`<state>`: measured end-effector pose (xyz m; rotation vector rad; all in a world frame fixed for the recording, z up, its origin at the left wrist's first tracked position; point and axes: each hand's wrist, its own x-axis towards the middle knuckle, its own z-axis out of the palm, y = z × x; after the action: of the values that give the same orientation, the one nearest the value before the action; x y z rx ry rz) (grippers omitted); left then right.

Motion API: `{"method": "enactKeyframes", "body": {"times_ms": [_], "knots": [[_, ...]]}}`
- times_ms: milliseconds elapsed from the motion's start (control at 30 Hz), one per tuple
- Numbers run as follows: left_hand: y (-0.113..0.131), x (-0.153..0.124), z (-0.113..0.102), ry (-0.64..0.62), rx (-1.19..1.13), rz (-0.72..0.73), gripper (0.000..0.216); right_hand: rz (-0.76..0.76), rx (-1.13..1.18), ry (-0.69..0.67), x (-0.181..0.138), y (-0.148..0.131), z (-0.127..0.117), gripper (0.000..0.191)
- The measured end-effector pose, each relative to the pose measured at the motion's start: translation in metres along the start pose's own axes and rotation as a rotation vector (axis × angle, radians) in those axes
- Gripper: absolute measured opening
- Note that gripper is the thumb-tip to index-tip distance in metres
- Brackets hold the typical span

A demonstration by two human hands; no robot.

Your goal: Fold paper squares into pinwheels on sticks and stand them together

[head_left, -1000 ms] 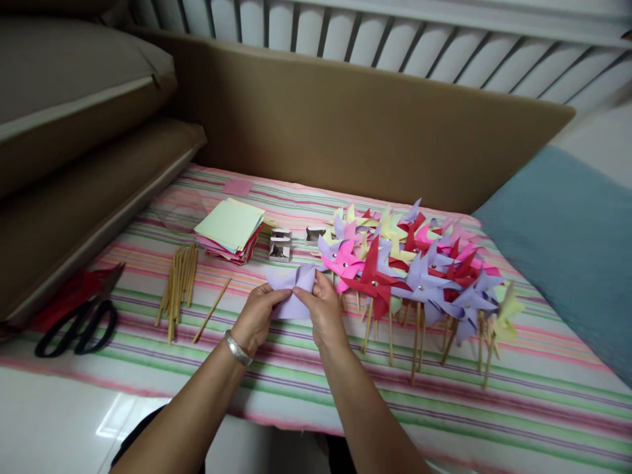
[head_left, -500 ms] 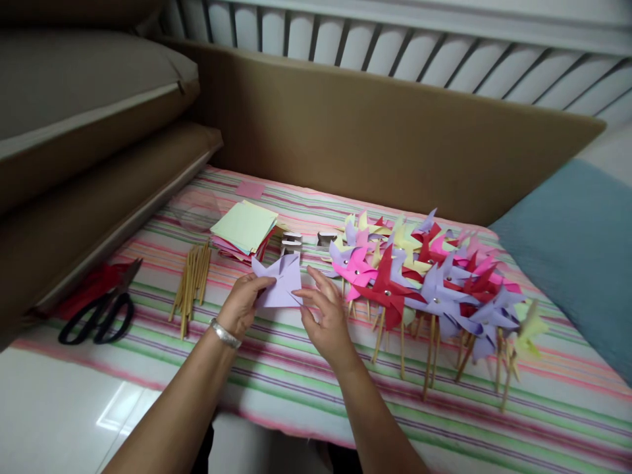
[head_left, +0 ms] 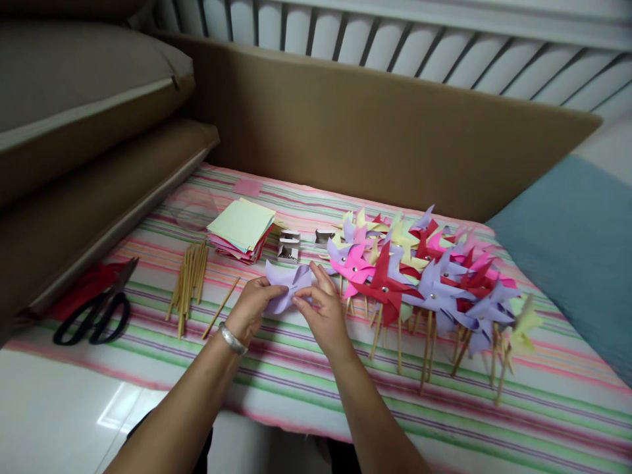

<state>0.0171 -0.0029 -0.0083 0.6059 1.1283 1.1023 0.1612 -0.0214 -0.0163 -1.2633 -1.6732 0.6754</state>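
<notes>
A lilac paper pinwheel [head_left: 284, 280], its corners partly folded in, is held between my two hands above the striped cloth. My left hand [head_left: 254, 304], with a silver bracelet at the wrist, pinches the paper's left side, thumb on top near the middle. My right hand [head_left: 323, 306] pinches a corner at the right with thumb and forefinger, the other fingers raised. Just beyond the paper sits a small open box [head_left: 288, 249] with tiny dark pieces in it. One loose wooden stick [head_left: 220, 308] lies beside my left hand.
Finished pinwheels [head_left: 434, 289] on sticks crowd the right. A stack of coloured paper squares [head_left: 241, 224], a bundle of sticks [head_left: 187, 283] and black-handled scissors [head_left: 96, 316] lie left. A brown board [head_left: 370, 131] stands behind; cushions [head_left: 89, 99] are piled at left.
My right hand has closed in on the paper and now pinches a corner toward the middle. The paper is more curled. The loose stick by my left hand has come into sight.
</notes>
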Motion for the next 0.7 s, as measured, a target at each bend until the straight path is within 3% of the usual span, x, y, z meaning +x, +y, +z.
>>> {"method": "enactKeyframes", "body": {"times_ms": [700], "knots": [[-0.001,-0.004,0.002,-0.17,0.01,-0.084,0.017,0.226,0.063,0.067,0.001,0.015,0.006,0.004]]}}
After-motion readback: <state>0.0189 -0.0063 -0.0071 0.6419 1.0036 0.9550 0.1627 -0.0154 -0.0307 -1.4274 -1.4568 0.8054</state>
